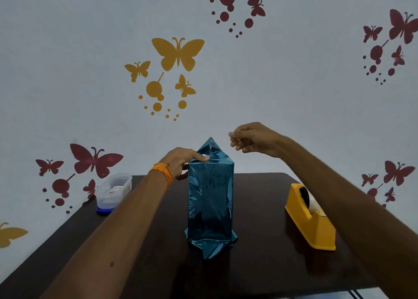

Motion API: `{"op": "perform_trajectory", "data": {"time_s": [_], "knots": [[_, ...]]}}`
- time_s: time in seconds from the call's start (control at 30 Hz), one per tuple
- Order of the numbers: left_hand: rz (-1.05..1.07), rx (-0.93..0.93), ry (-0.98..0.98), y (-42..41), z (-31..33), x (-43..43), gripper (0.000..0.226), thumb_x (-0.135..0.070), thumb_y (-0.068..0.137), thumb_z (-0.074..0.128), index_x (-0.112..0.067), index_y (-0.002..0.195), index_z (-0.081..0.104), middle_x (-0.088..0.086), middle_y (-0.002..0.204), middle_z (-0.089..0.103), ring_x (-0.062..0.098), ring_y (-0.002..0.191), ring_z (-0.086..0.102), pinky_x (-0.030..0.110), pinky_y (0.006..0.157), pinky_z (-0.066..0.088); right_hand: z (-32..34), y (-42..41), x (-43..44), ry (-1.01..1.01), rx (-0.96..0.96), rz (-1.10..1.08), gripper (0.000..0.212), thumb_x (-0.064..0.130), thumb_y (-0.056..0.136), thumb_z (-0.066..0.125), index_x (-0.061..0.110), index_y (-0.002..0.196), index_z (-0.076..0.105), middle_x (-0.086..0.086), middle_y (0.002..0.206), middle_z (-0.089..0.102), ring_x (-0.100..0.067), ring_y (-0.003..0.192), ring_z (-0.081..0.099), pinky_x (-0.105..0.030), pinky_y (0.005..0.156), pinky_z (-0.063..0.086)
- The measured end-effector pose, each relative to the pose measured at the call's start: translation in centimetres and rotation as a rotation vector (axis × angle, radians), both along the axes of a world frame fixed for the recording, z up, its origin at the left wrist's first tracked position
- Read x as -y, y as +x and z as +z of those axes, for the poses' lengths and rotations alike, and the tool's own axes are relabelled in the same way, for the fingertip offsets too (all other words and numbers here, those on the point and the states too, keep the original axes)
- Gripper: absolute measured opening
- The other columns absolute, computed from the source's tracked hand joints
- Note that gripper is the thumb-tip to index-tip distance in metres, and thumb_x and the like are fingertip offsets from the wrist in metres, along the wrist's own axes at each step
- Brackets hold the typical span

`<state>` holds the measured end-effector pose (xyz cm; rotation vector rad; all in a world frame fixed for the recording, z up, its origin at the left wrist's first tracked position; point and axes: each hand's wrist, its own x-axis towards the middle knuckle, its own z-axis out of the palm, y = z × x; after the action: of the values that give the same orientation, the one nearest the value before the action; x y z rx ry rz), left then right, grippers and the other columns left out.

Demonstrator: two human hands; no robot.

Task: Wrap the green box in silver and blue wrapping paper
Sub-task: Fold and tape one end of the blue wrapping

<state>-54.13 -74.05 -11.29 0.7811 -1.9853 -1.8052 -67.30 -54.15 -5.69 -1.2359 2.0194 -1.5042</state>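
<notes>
Box stands on end on the dark table, between both forearms, fully covered in shiny blue wrapping paper.

Left hand grips the box's top left corner. Its thumb lies flat on the top edge and presses the fold down, with the fingers curled against the side below. Orange thread bracelet on that wrist.

Right hand is in the air, up and right of the left hand, clear of the box. Its fingers are curled with the tips close together. Can't tell if it pinches anything, since anything held there would be too thin or clear to make out.

A triangular paper flap stands upright at the box top, between the two hands, just right of the left thumb. Loose paper at the bottom splays out on the table, with a pointed flap toward the camera.

Around:
- Yellow tape dispenser sits under the right forearm, well apart from the box. The arm cuts off its far end and the roll is only partly visible.
- Clear plastic tub with a blue base sits left of the left wrist near the table edge. Contents unreadable.
- Pale wall behind the hands carries yellow and maroon butterfly stickers.

Hidden: the box's back and right faces, and the left fingertips behind the corner.
</notes>
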Motion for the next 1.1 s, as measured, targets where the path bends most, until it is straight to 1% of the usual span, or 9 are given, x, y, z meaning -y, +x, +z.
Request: {"op": "perform_trajectory", "data": {"time_s": [0.13, 0.23, 0.33, 0.5, 0.57, 0.67, 0.8, 0.97, 1.1], "knots": [[-0.025, -0.003, -0.016, 0.3, 0.2, -0.5, 0.043, -0.018, 0.070, 0.086, -0.009, 0.110, 0.073, 0.007, 0.109, 0.066, 0.021, 0.092, 0.057, 0.031, 0.066, 0.046, 2.5, 0.9, 0.7, 0.386, -0.178, 0.174, 0.016, 0.021, 0.093, 0.071, 0.005, 0.088, 0.070, -0.004, 0.074, 0.064, -0.009, 0.059, 0.055, -0.018, 0.055, 0.047], [-0.036, 0.009, -0.059, 0.4, 0.2, -0.7, 0.038, -0.020, 0.073, 0.084, -0.010, 0.108, 0.072, 0.004, 0.103, 0.066, 0.018, 0.088, 0.056, 0.030, 0.061, 0.044, 3.7, 1.3, 1.9, 0.589, -0.258, 0.177, 0.016, 0.019, 0.091, 0.073, 0.004, 0.089, 0.070, -0.005, 0.072, 0.061, -0.010, 0.058, 0.050, -0.018, 0.052, 0.043], [-0.032, 0.016, -0.068, 0.5, 0.0, -0.5, 0.041, -0.022, 0.072, 0.085, -0.010, 0.109, 0.071, 0.005, 0.103, 0.066, 0.019, 0.090, 0.057, 0.030, 0.061, 0.045, 4.4, 1.3, 3.0, 0.695, -0.292, 0.150, 0.015, 0.021, 0.093, 0.071, 0.007, 0.088, 0.070, -0.006, 0.076, 0.063, -0.013, 0.064, 0.054, -0.020, 0.057, 0.046], [-0.029, -0.003, -0.046, 0.2, -0.6, 0.2, 0.046, -0.024, 0.065, 0.089, -0.011, 0.106, 0.072, 0.007, 0.108, 0.068, 0.024, 0.101, 0.061, 0.037, 0.083, 0.051, 4.3, 1.8, 3.8, 0.659, -0.329, 0.147, 0.010, 0.018, 0.095, 0.066, 0.010, 0.089, 0.067, -0.013, 0.106, 0.074, -0.018, 0.091, 0.070, -0.027, 0.069, 0.056], [-0.027, -0.023, -0.031, 0.1, -0.8, 0.3, 0.045, -0.024, 0.065, 0.089, -0.011, 0.105, 0.073, 0.006, 0.105, 0.068, 0.023, 0.099, 0.060, 0.037, 0.088, 0.051, 4.1, 1.9, 3.5, 0.595, -0.359, 0.153, 0.007, 0.015, 0.095, 0.066, 0.009, 0.091, 0.067, -0.013, 0.110, 0.074, -0.018, 0.096, 0.070, -0.029, 0.072, 0.058], [-0.038, -0.033, -0.023, 0.3, -0.8, 0.3, 0.044, -0.024, 0.066, 0.089, -0.010, 0.104, 0.073, 0.006, 0.102, 0.069, 0.022, 0.096, 0.060, 0.037, 0.087, 0.050, 3.9, 1.5, 2.9, 0.474, -0.386, 0.143, 0.006, 0.015, 0.093, 0.069, 0.009, 0.093, 0.070, -0.011, 0.098, 0.074, -0.014, 0.084, 0.067, -0.025, 0.068, 0.055], [-0.051, -0.042, -0.036, 0.4, -0.9, 0.2, 0.042, -0.026, 0.068, 0.088, -0.011, 0.103, 0.071, 0.005, 0.103, 0.067, 0.022, 0.095, 0.058, 0.034, 0.080, 0.047, 3.8, 1.2, 1.8, 0.417, -0.363, 0.144, 0.008, 0.011, 0.090, 0.073, 0.005, 0.096, 0.074, -0.013, 0.088, 0.071, -0.022, 0.079, 0.056, -0.024, 0.065, 0.053], [-0.061, -0.025, -0.052, 0.4, -0.7, 0.2, 0.041, -0.026, 0.071, 0.086, -0.011, 0.105, 0.070, 0.004, 0.101, 0.066, 0.022, 0.095, 0.057, 0.033, 0.076, 0.046, 4.4, 1.8, 1.0, 0.483, -0.424, 0.100, 0.047, 0.009, 0.085, 0.079, 0.022, 0.126, 0.059, -0.015, 0.085, 0.074, -0.017, 0.067, 0.055, -0.027, 0.065, 0.053], [-0.052, -0.014, -0.057, 0.4, -0.8, 0.2, 0.042, -0.029, 0.068, 0.088, -0.012, 0.103, 0.071, 0.005, 0.102, 0.068, 0.022, 0.096, 0.059, 0.034, 0.075, 0.048, 4.7, 2.7, 1.1, 0.462, -0.475, 0.069, 0.042, 0.013, 0.089, 0.075, 0.014, 0.127, 0.057, -0.013, 0.090, 0.074, -0.015, 0.072, 0.058, -0.027, 0.068, 0.052]]}}
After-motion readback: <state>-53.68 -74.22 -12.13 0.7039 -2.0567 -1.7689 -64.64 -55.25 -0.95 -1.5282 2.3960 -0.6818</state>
